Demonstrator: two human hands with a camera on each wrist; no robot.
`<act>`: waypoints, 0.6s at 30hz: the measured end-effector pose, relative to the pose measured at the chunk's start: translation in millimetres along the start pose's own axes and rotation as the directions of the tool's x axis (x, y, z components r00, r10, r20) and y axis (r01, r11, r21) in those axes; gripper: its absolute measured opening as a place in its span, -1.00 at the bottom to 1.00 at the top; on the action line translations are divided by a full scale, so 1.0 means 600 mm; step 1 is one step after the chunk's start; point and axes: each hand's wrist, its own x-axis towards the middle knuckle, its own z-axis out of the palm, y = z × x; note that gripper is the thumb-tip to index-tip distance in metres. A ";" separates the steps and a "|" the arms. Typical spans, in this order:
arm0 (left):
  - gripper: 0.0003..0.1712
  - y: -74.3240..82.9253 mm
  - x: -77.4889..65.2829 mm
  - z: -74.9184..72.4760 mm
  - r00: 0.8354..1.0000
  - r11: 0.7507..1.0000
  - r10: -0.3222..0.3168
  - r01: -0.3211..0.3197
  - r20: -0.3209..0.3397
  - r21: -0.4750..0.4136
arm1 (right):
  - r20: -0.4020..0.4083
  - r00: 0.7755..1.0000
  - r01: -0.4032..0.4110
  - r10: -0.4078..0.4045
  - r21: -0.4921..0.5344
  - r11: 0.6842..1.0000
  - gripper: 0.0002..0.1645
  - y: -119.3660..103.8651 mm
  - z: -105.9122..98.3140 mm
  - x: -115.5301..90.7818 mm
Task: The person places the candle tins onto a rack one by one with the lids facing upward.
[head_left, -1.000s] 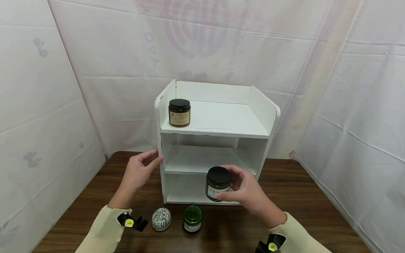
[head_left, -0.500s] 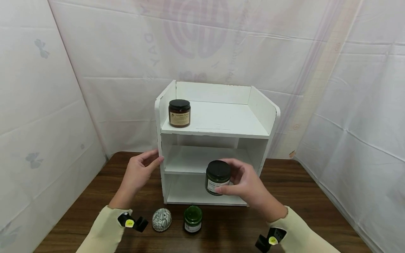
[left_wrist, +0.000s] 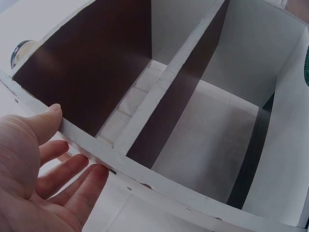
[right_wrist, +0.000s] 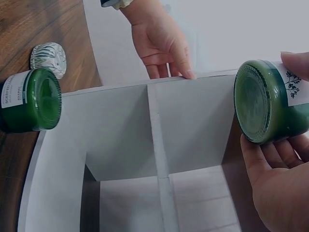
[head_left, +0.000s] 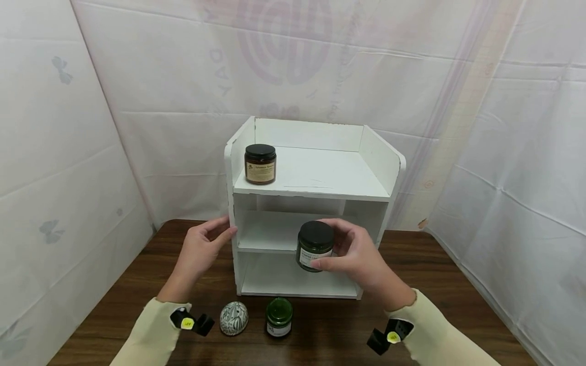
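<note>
1. Dark green glass forms the body of the held jar [head_left: 313, 251], topped by a black lid [head_left: 317, 233] and wrapped with a white label. It hangs above the table [head_left: 426, 274], nearly upright with the lid uppermost, and in the head view it overlaps the front edge of the middle board [head_left: 265, 231]. How far in front of that edge it is, I cannot tell.

2. Fingers and thumb of the right hand [head_left: 359, 254] grip this jar from its right side, the thumb across the label. Its green base shows in the right wrist view.

3. White boards make up the shelf unit [head_left: 320, 175], chipped along its edges and standing on the table with its front open.

4. At the front edge of the unit's left side panel [head_left: 231, 203] is the left hand [head_left: 199, 249]. Its thumb tip rests on that edge, and its relaxed, slightly bent fingers lie along the outer side.

5. Near the front left corner of the top board stands a brown jar [head_left: 260, 163] with a black lid and a cream label.

6. On the table, just before the unit's bottom front edge and left of its middle, a second green jar [head_left: 279, 317] stands base up.

7. Beside that jar, before the unit's bottom left corner, lies a rounded black-and-white patterned object [head_left: 234, 318].
</note>
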 end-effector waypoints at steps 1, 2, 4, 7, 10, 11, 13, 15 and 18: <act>-0.33 -0.001 0.000 0.000 1.000 1.000 0.000 0.000 0.001 -0.002 | -0.004 1.000 -0.001 0.001 0.000 1.000 -0.21 -0.001 0.000 0.002; -0.33 -0.001 0.000 0.000 1.000 1.000 0.000 0.000 0.001 -0.003 | -0.010 1.000 -0.005 0.005 -0.003 1.000 -0.21 -0.002 -0.001 0.003; -0.32 -0.002 0.000 0.001 1.000 1.000 0.001 -0.001 0.004 -0.005 | -0.019 1.000 -0.006 0.005 -0.007 1.000 -0.21 -0.005 -0.001 0.006; -0.31 -0.003 -0.001 0.000 1.000 1.000 0.001 -0.001 0.003 -0.005 | -0.031 1.000 -0.005 0.005 -0.014 1.000 -0.21 -0.009 -0.001 0.012; -0.32 -0.004 0.000 0.000 1.000 1.000 0.001 -0.001 -0.001 0.004 | -0.037 0.999 0.002 -0.003 -0.009 1.000 -0.20 -0.015 0.000 0.016; -0.32 -0.004 0.000 0.000 1.000 1.000 0.001 -0.001 -0.002 0.007 | -0.039 0.999 0.003 -0.004 -0.006 1.000 -0.19 -0.017 0.000 0.018; -0.33 -0.004 0.000 0.000 1.000 1.000 0.002 -0.002 -0.004 0.010 | -0.041 0.999 0.010 -0.009 0.001 1.000 -0.19 -0.021 0.000 0.021; -0.33 -0.004 0.000 0.000 1.000 1.000 0.002 -0.002 -0.005 0.011 | -0.041 0.999 0.018 -0.017 0.011 1.000 -0.18 -0.024 0.000 0.024; -0.32 -0.003 0.000 0.000 1.000 1.000 0.002 -0.002 -0.002 0.007 | -0.044 0.999 0.029 -0.028 0.022 0.999 -0.17 -0.027 -0.001 0.028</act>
